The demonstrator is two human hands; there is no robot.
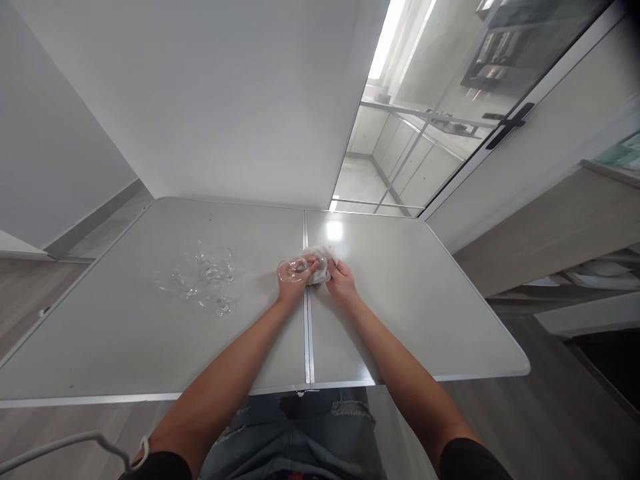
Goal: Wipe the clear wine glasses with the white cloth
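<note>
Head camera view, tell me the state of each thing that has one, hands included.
Left hand: closed around a wine glass lying sideways.
Right hand: gripping a white cloth, pressed against the glass.
Other glasses: standing grouped on the table, untouched.
Glass door: shut.

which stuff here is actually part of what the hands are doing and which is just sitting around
In use:
- left hand gripping a clear glass
- right hand pressing a white cloth against that glass

Lying about:
- cluster of clear glasses on the table, apart from both hands
- white wire hanger at the lower left edge
</note>
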